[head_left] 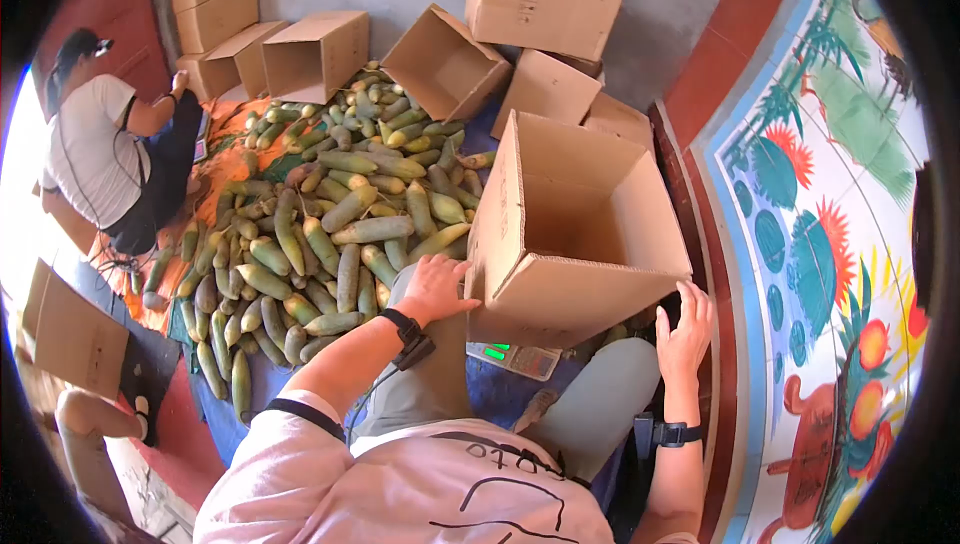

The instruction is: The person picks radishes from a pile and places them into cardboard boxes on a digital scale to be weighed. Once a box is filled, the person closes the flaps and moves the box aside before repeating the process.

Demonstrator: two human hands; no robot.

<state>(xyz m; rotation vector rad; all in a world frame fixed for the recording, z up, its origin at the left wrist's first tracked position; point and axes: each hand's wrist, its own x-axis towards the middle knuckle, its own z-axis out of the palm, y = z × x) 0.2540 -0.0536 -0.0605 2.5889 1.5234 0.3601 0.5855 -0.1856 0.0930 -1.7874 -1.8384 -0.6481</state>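
Note:
An open, seemingly empty cardboard box (580, 294) stands in front of me, above a scale (520, 359) with a green display. My left hand (438, 289) is at the box's near left side, its fingers spread and its fingertips by the cardboard. At the near right corner is my right hand (686, 329), fingers apart, fingertips by the box's edge. Left of the box lies a large pile of green radish-like vegetables (350, 209). Whether the box rests fully on the scale is hidden.
Several cardboard boxes (545, 4) stand along the back wall. A person (100, 144) crouches at the left. Another person's arm (100, 414) is beside a box (75, 329) at the lower left. A painted wall (800, 244) bounds the right side.

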